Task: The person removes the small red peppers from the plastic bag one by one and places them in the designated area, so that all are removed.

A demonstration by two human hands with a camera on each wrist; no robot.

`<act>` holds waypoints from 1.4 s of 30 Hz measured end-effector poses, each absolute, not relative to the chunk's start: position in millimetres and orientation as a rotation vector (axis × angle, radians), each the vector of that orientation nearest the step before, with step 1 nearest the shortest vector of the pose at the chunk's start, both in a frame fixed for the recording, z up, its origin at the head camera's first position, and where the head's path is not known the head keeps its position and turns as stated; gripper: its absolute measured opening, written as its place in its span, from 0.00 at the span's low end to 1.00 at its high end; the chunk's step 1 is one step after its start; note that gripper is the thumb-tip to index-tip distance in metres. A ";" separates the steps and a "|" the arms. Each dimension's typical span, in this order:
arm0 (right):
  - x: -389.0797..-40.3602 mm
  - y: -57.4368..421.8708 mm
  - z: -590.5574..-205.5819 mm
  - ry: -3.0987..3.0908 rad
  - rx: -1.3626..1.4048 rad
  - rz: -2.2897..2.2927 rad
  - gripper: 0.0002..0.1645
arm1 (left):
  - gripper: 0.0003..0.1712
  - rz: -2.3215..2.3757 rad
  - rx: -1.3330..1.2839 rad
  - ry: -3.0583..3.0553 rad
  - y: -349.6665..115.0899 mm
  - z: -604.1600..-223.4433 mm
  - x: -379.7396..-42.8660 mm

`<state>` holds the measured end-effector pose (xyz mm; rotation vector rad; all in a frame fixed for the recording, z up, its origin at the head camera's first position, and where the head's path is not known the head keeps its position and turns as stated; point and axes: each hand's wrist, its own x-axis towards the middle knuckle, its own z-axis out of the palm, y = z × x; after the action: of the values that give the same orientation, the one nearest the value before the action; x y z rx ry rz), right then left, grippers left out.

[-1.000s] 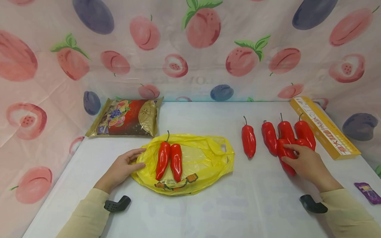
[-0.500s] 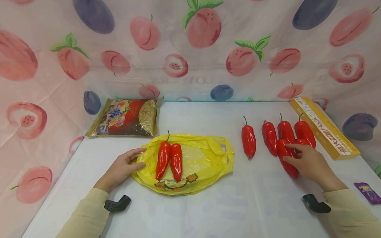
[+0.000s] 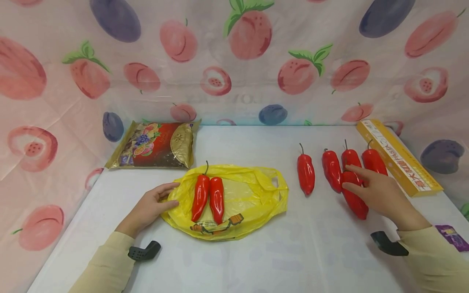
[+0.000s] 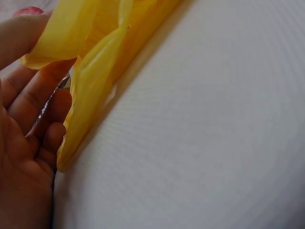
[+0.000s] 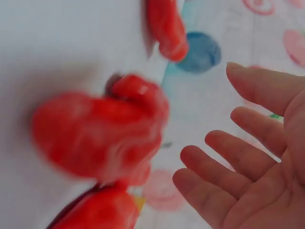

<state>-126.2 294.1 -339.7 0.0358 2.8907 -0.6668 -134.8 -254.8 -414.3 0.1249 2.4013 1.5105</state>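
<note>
The yellow plastic bag (image 3: 253, 195) lies spread open on the table, with two red chili peppers (image 3: 217, 199) in its mouth. At its left edge my left hand (image 3: 146, 209) holds the plastic between thumb and fingers, as the left wrist view of the bag (image 4: 95, 81) also shows. My right hand (image 3: 381, 197) hovers over the nearest red pepper (image 3: 356, 204) of the right-hand group. In the right wrist view that hand (image 5: 257, 171) has spread fingers and holds nothing; a gap parts it from the blurred pepper (image 5: 86, 138). It partly hides the peppers behind.
Between bag and group lies a single red pepper (image 3: 305, 175). Several more, such as one pepper (image 3: 332, 171), cluster beside a yellow pasta box (image 3: 399, 158). A gold and red food pouch (image 3: 157, 144) lies back left, a small purple packet (image 3: 452, 237) far right.
The nearest right-hand pepper has shifted slightly to the right. My right hand has moved a little right, its fingers now off the pepper. Left hand and bag have stayed still.
</note>
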 end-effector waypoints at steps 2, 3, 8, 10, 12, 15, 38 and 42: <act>-126.1 284.5 -336.5 2.923 -0.022 -0.670 0.49 | 0.33 1.515 0.129 2.400 -255.2 -414.4 -134.6; -126.0 279.0 -334.7 2.929 -0.046 -0.670 0.48 | 0.33 1.516 0.132 2.400 -255.4 -414.5 -134.5; -126.2 249.1 -329.7 2.940 -0.171 -0.688 0.46 | 0.33 1.517 0.135 2.403 -255.8 -415.1 -134.7; -128.0 237.7 -329.8 2.929 -0.193 -0.723 0.45 | 0.33 1.513 0.129 2.401 -255.4 -414.7 -134.8; -130.4 226.8 -330.8 2.931 -0.219 -0.746 0.44 | 0.34 1.514 0.123 2.394 -254.8 -413.8 -134.5; -134.9 210.2 -332.6 2.937 -0.282 -0.780 0.41 | 0.34 1.517 0.117 2.387 -254.0 -412.4 -134.4; -145.7 77.9 -352.0 2.782 -0.701 -0.905 0.32 | 0.33 1.517 0.122 2.405 -254.6 -413.2 -134.2; -146.8 62.5 -357.8 2.743 -0.703 -0.921 0.33 | 0.34 1.515 0.117 2.399 -254.3 -413.7 -134.6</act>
<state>-146.8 62.5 -357.8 -0.7031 2.7434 -0.9210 -134.6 -254.3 -413.7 0.1166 2.3989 1.5150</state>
